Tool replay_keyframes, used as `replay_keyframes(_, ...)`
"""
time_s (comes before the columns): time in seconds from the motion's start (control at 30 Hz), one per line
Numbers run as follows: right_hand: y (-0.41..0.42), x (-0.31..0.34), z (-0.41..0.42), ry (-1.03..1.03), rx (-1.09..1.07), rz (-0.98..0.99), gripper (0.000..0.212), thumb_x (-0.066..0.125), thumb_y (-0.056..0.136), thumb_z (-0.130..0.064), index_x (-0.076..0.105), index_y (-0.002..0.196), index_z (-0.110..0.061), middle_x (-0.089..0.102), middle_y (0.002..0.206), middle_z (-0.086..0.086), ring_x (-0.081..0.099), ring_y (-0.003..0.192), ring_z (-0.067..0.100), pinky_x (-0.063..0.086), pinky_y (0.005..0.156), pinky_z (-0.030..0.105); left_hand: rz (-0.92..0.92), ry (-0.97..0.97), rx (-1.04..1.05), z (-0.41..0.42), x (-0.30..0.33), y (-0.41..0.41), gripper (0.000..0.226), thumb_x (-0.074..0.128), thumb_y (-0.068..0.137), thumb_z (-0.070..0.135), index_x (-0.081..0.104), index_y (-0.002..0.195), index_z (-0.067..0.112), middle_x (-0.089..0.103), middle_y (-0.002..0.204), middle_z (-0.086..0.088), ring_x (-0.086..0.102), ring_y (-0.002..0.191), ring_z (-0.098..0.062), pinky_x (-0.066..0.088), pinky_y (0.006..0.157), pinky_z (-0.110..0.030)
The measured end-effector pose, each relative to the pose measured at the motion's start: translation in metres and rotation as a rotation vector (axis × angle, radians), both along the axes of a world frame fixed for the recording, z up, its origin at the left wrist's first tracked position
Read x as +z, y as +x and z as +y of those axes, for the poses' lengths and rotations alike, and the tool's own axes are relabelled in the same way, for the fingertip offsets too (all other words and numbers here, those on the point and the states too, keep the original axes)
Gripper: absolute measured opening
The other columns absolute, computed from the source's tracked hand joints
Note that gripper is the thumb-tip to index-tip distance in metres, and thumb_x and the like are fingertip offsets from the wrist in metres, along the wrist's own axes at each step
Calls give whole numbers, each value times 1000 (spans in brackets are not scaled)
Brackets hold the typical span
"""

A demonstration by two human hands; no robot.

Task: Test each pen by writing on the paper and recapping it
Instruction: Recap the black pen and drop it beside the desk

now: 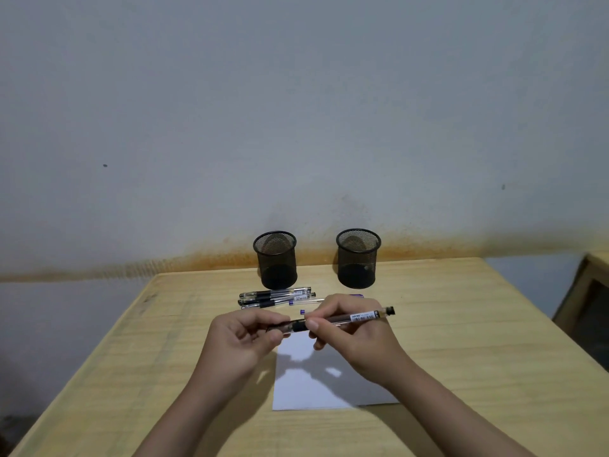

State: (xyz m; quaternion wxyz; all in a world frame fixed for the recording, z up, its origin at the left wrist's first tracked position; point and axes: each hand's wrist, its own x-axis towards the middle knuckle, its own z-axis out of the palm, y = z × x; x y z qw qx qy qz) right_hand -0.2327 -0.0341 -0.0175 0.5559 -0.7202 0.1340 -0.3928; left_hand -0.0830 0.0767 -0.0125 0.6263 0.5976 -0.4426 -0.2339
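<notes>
On the wooden table (461, 324), two mesh cups (276, 260) look empty; our left hand (240, 341) pinches the cap (283, 325), our right hand (356, 338) grips the pen (356, 317) above the paper (316, 387).

Lighting dim, bluish; we note hard shadows of both hands cast toward us on the paper (316, 387), so light comes from ahead and above. Wide-angle bending at table (461, 324) edges; soft focus overall
</notes>
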Motion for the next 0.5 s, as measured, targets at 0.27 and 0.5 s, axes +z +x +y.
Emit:
replay_keyframes(0.27,-43,7,-24,140,-30,16,13,72,77,-13,70,89,-10,72,72,5,70,66,21,57,65,30,-157,57,-92,-28,7,-20,41,68,76,-11,77,74,28,73,81,-7,62,75,-28,51,70,-26)
replay_keyframes(0.5,-127,24,-52,-132,-503,212,30,82,69,-26,68,95,-31,73,94,-11,67,88,6,51,82,22,-369,153,-164,-76,6,-40,33,70,79,2,74,79,34,71,78,-2,62,75,-18,48,69,-22)
